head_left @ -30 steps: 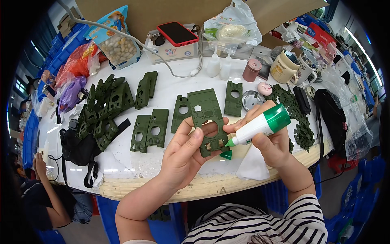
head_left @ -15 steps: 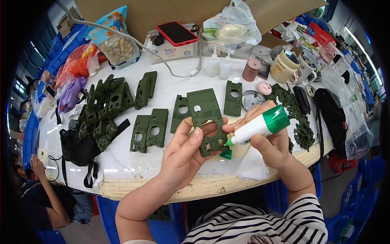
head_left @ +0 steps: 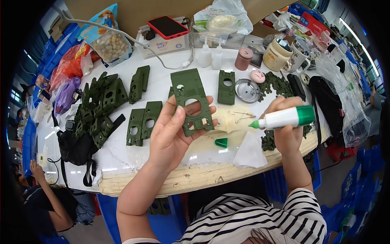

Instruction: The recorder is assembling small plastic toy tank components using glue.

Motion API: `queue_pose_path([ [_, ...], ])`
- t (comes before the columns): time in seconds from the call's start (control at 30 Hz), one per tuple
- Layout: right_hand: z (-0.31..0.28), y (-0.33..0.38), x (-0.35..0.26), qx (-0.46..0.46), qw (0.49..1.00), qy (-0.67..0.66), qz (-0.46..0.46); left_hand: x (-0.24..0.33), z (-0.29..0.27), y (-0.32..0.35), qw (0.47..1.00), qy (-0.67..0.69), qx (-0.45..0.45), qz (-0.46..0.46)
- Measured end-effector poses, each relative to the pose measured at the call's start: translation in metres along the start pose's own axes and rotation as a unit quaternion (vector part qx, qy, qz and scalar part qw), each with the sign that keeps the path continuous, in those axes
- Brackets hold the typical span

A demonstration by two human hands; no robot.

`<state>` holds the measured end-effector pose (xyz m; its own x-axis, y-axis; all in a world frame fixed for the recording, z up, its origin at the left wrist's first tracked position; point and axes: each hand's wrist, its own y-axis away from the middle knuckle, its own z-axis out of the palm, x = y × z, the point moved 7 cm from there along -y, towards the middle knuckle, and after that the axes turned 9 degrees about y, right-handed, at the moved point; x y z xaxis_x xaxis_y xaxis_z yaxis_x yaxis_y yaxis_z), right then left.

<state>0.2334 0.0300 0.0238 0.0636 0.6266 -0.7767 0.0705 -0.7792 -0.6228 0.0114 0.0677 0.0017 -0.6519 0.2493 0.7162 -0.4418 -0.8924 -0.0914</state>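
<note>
- The left hand (head_left: 172, 134) grips a flat dark-green plastic plate with a round hole (head_left: 191, 101), raised above the middle of the white table (head_left: 122, 154), near its front edge.
- The plate's long axis runs from near edge to far edge, leaning slightly left.
- The right hand (head_left: 286, 126) is wrapped around a white glue bottle with a green cap end (head_left: 284, 118), lying crosswise, nozzle pointing left toward the plate, a clear gap between them.
- A small green cap (head_left: 222, 142) lies on the table below, with bare room around it.

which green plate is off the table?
The large one with the round hole, held up by the left hand; the other green plates lie on the table.
</note>
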Motion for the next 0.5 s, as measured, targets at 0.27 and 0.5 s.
queue_pose_path([
  [0.27, 0.033, 0.070, -0.026, -0.167, 0.823, 0.531, -0.115, 0.005, -0.004, -0.001, 0.999, 0.011, 0.015, 0.028],
  [0.5, 0.047, 0.083, -0.008, -0.234, 0.748, 0.614, -0.092, 0.003, -0.005, -0.001, 0.999, 0.018, 0.018, 0.025],
])
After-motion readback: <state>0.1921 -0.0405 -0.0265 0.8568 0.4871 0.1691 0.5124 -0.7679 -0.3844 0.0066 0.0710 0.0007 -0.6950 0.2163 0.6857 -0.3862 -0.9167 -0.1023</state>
